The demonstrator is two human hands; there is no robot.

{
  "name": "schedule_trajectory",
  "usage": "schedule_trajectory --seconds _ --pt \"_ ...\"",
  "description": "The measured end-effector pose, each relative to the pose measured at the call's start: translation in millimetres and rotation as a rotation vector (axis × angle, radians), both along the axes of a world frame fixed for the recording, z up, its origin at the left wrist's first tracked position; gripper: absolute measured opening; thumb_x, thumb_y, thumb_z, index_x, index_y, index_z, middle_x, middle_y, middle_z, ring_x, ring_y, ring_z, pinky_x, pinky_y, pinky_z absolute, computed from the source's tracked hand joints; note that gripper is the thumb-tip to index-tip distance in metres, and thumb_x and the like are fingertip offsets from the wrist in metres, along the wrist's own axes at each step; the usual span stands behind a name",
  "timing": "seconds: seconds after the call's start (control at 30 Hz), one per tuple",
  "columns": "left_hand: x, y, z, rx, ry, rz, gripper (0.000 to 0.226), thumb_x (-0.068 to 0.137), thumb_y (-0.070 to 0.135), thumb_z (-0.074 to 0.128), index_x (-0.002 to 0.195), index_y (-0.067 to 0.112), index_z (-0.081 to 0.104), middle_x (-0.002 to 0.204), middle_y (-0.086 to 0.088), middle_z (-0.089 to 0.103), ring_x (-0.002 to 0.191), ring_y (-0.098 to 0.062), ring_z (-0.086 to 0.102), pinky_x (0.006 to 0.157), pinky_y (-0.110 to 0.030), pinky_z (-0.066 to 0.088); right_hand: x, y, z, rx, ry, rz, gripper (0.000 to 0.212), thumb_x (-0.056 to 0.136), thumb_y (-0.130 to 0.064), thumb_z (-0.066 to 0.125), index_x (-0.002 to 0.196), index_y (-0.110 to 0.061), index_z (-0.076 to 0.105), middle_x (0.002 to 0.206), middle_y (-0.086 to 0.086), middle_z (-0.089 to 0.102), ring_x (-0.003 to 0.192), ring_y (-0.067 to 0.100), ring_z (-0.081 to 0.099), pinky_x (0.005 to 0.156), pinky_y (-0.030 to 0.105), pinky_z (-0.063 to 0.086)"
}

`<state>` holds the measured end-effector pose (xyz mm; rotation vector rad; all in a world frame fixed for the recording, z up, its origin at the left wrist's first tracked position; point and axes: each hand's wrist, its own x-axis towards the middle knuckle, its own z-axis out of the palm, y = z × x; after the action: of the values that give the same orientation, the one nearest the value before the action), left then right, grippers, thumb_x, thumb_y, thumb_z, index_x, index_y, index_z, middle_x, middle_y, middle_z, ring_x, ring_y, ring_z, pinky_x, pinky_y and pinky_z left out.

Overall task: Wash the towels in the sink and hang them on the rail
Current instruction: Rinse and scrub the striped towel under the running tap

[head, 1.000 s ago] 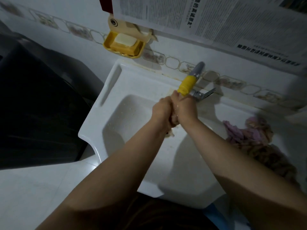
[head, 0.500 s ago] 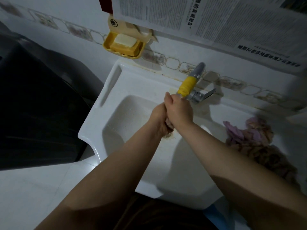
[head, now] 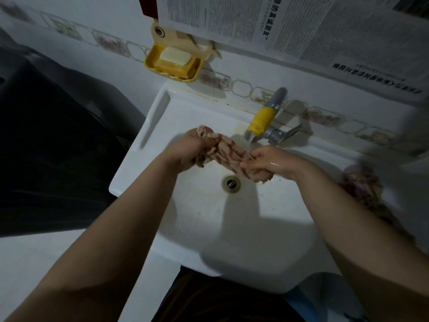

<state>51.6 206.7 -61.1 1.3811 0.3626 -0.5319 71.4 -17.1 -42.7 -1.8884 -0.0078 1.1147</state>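
Note:
A wet pinkish-beige towel (head: 226,154) is stretched in a twisted rope above the white sink (head: 209,224), just under the tap (head: 262,122) with its yellow sleeve. My left hand (head: 188,149) grips the towel's left end. My right hand (head: 267,159) grips its right end, with a bunch of cloth hanging below the fist. A thin stream of water runs from the spout onto the cloth. The drain (head: 231,184) shows below the towel. More crumpled towels (head: 362,184) lie on the sink's right ledge, partly hidden by my right forearm.
A yellow soap dish (head: 173,62) with a soap bar hangs on the tiled wall above the sink's left corner. Newspaper sheets (head: 301,26) cover the wall above. A dark appliance (head: 46,147) stands to the left of the sink.
My hands were clasped together under the tap around the bunched towel. They have pulled apart sideways, drawing the towel out between them, and the drain has come into sight.

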Motion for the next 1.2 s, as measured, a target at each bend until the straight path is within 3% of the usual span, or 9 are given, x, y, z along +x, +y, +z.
schedule_trajectory --seconds 0.23,0.47,0.6,0.73,0.8,0.9,0.97,1.07,1.2 --pt "-1 -27 3 -0.219 0.183 0.226 0.016 0.096 0.017 0.053 0.093 0.004 0.06 0.072 -0.009 0.07 0.062 -0.019 0.069 0.062 -0.031 0.058 -8 -2 -21 0.227 0.226 -0.291 0.038 0.077 -0.039 0.063 0.101 -0.009 0.066 0.084 0.006 0.068 0.069 0.017 0.065 0.054 0.023 0.048" --pt "-2 -20 1 -0.374 0.162 0.188 0.01 0.091 0.017 0.054 0.092 0.013 0.063 0.08 -0.009 0.066 0.069 -0.022 0.065 0.062 -0.032 0.051 -17 -2 -44 0.394 0.219 -0.647 0.019 0.094 -0.012 0.05 0.107 -0.013 0.063 0.095 0.011 0.069 0.085 0.025 0.064 0.063 0.029 0.057" --pt "-3 -30 -5 -0.181 0.201 0.316 0.012 0.097 0.017 0.05 0.091 0.013 0.059 0.071 -0.01 0.062 0.053 -0.021 0.063 0.045 -0.031 0.051 -16 13 -39 0.419 0.03 -0.945 0.021 0.097 -0.018 0.049 0.108 -0.007 0.062 0.086 0.008 0.07 0.081 0.023 0.064 0.06 0.025 0.055" --pt "2 -60 -13 -0.062 0.315 0.523 0.027 0.099 0.029 0.043 0.076 0.015 0.047 0.055 -0.007 0.052 0.043 -0.018 0.05 0.043 -0.022 0.044 -31 63 -14 0.059 -0.474 -0.566 0.039 0.094 -0.043 0.051 0.064 -0.019 0.06 0.056 -0.002 0.06 0.058 0.015 0.059 0.055 0.021 0.048" --pt "0 -77 -8 -0.065 0.319 0.499 0.026 0.096 0.032 0.045 0.078 0.014 0.049 0.068 -0.013 0.055 0.053 -0.02 0.055 0.051 -0.025 0.046 -26 74 -15 -0.191 -0.615 -0.414 0.048 0.095 -0.051 0.041 0.071 -0.017 0.065 0.068 0.009 0.064 0.071 0.026 0.062 0.065 0.032 0.049" --pt "-3 -96 -2 -0.137 0.327 0.408 0.028 0.096 0.032 0.046 0.073 0.015 0.045 0.054 -0.009 0.056 0.035 -0.015 0.051 0.041 -0.016 0.043 -1 65 -17 -0.284 -0.536 -0.618 0.04 0.09 -0.047 0.045 0.072 -0.013 0.058 0.07 0.011 0.062 0.079 0.035 0.064 0.066 0.037 0.05" --pt "-1 -94 -2 -0.178 0.345 0.442 0.026 0.099 0.034 0.045 0.084 0.014 0.053 0.071 -0.008 0.063 0.052 -0.018 0.06 0.05 -0.023 0.05 -4 68 -15 -0.238 -0.57 -0.622 0.039 0.087 -0.048 0.045 0.072 -0.014 0.057 0.072 0.013 0.064 0.079 0.036 0.064 0.067 0.039 0.051" --pt "5 -83 -5 -0.126 0.273 0.491 0.033 0.102 0.026 0.038 0.11 0.001 0.059 0.106 -0.023 0.065 0.096 -0.033 0.065 0.088 -0.043 0.052 -25 81 -13 -0.256 -0.712 -0.376 0.046 0.098 -0.038 0.039 0.081 -0.004 0.066 0.085 0.021 0.067 0.083 0.035 0.062 0.069 0.038 0.045" --pt "-8 -97 2 -0.116 0.388 0.34 0.057 0.098 0.04 0.036 0.05 0.01 0.042 0.04 -0.013 0.042 0.027 -0.021 0.043 0.039 -0.02 0.039 -2 65 -17 -0.222 -0.538 -0.635 0.034 0.089 -0.038 0.047 0.069 -0.014 0.057 0.072 0.013 0.063 0.077 0.036 0.063 0.069 0.046 0.051"
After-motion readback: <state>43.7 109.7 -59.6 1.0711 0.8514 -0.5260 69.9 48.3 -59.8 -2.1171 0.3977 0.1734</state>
